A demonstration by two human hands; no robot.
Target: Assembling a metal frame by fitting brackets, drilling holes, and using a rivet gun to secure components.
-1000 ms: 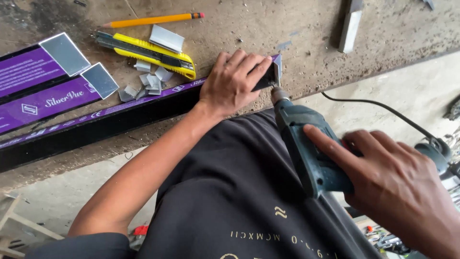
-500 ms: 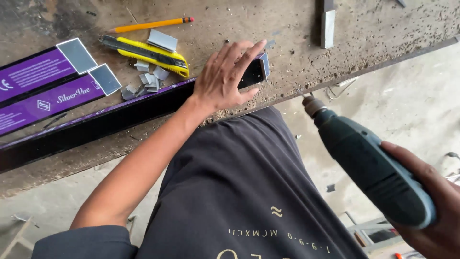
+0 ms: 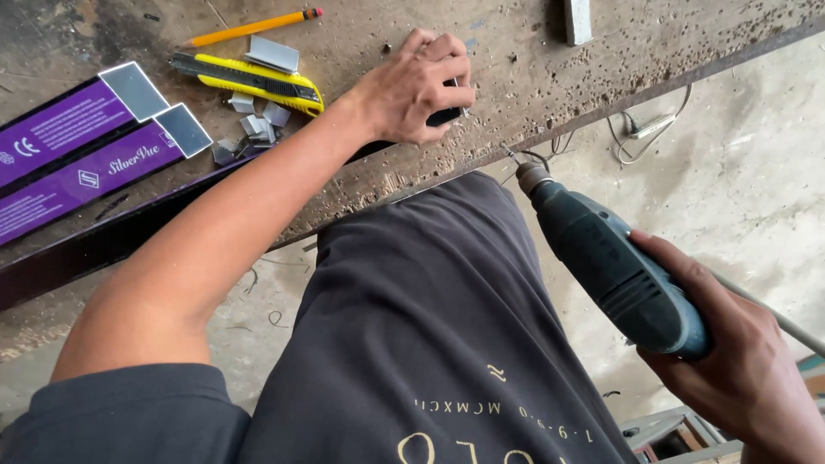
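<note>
My left hand (image 3: pixel 417 86) presses down on the end of a long dark metal bar (image 3: pixel 112 236) that lies along the front of a worn wooden workbench (image 3: pixel 516 77). My fingers curl over the bar's end and hide it. My right hand (image 3: pixel 739 361) grips a dark blue-green electric drill (image 3: pixel 614 266), held off the bench at the right. Its bit points up at the bench's front edge, a short way from the left hand.
On the bench lie a yellow utility knife (image 3: pixel 249 79), an orange pencil (image 3: pixel 253 27), several small grey metal pieces (image 3: pixel 253 125), two purple strips (image 3: pixel 77 150) and a grey metal block (image 3: pixel 577 19). A cable (image 3: pixel 649 129) lies on the concrete floor below.
The drill has pulled back from the bar's end, down and to the right. My left hand stays on the bar's end, its fingers now curled.
</note>
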